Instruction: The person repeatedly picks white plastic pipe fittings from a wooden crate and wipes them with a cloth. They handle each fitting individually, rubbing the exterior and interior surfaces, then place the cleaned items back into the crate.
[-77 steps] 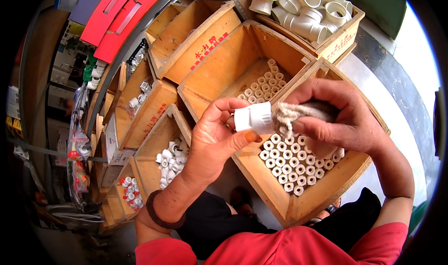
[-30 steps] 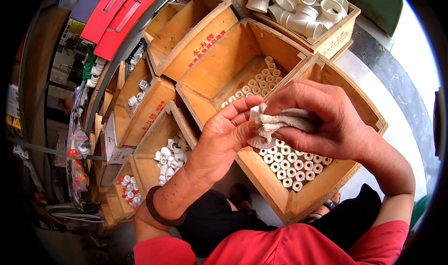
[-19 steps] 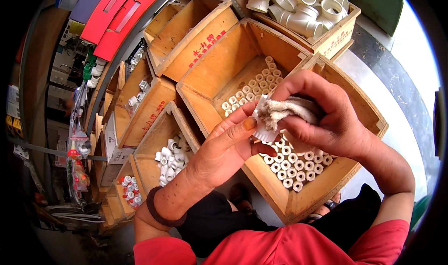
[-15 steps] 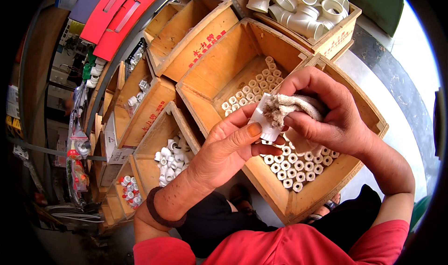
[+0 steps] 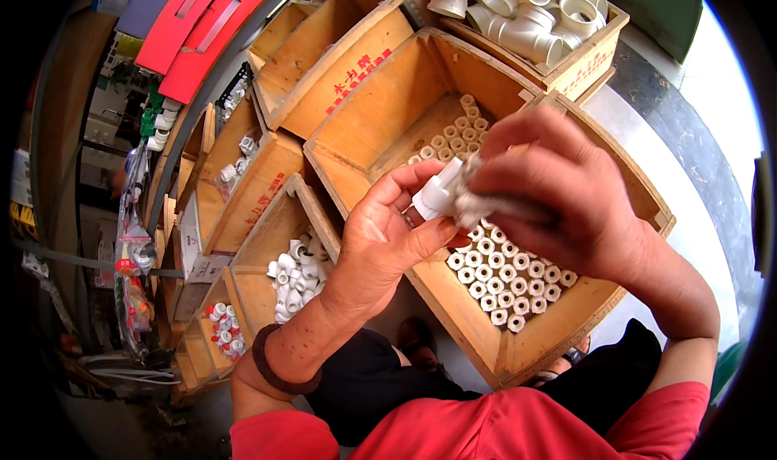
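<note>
My left hand (image 5: 376,237) grips a white plastic pipe fitting (image 5: 437,194) between thumb and fingers, above a wooden crate (image 5: 380,95). A beige knit cloth (image 5: 473,205) is bunched in my right hand (image 5: 558,189) and presses against the fitting's right end. That hand is smeared by motion, and its fingers curl over the cloth. Below, white pipe fittings with nut-shaped ends (image 5: 506,274) stand in tight rows in the near part of the crate. More of these fittings (image 5: 465,140) line its far part. My hands hide the rows between.
A wooden box (image 5: 589,63) of large white pipe fittings (image 5: 530,35) adjoins the crate's far side. Leftward, wooden bins hold white elbows (image 5: 295,278) and red-and-white fittings (image 5: 227,326). Red cases (image 5: 202,47) lie at the upper left. My feet are under the crate's near edge.
The white fitting has turned in my left hand and shifted slightly left, showing more of its body. My right hand has swung up and over with the cloth, blurring.
</note>
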Available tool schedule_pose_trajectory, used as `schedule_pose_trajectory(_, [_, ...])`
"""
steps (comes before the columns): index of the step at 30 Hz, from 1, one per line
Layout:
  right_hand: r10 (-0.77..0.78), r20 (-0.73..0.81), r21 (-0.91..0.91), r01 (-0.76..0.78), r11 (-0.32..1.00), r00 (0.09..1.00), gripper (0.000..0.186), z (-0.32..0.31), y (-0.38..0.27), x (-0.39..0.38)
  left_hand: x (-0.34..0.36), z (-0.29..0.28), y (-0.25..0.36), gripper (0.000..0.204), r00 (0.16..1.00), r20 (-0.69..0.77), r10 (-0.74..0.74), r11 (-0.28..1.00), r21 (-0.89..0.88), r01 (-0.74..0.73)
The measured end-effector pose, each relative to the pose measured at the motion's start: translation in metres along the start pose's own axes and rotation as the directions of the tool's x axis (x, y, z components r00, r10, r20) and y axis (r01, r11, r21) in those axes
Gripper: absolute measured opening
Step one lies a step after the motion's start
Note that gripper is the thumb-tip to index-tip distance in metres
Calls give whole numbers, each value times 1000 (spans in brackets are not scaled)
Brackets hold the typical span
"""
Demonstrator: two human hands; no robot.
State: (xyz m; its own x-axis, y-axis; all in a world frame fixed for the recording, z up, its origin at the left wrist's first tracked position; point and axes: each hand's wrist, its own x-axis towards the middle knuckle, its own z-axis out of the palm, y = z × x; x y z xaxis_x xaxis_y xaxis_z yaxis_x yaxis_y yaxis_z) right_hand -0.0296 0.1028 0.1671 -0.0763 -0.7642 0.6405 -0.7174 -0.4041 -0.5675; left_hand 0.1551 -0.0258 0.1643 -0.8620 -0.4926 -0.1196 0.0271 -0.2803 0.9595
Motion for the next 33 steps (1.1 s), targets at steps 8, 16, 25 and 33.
schedule_pose_trajectory(8, [124, -15, -147, -125, 981, 992, 35, -12, 22, -4, 1, -9, 0, 51, 1000, 12, -11, 998, 60, 10])
schedule_pose_trajectory(16, [96, 127, -47, -91, 995, 987, 35, -2, -2, 0, 4, -2, -3, 53, 995, 71, 69, 985, 152, -79])
schedule_pose_trajectory(25, [163, 75, -118, -154, 981, 984, 32, -20, 14, -2, -1, -4, 1, 55, 995, 92, 42, 975, 212, -61])
schedule_pose_trajectory(33, [97, 167, -71, -87, 994, 981, 35, -5, -3, -2, 1, -3, -4, 51, 988, 127, 92, 981, 160, -113])
